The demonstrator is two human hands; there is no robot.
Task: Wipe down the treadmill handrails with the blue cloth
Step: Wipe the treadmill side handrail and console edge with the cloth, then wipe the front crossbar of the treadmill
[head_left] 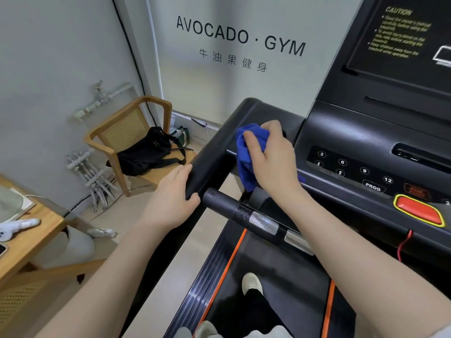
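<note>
Head view: treadmill from above.
Right hand (271,154): blue cloth (249,154) is gripped, pressed onto the handrail (219,147).
Left hand (174,191): handrail is clasped.

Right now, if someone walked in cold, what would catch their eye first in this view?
Probably the blue cloth, bunched under the right hand on the treadmill's left handrail near the console. Next, the red stop button ringed in yellow at lower right of the console, and the AVOCADO GYM lettering on the wall behind. The left hand holds the handrail lower down.
</note>
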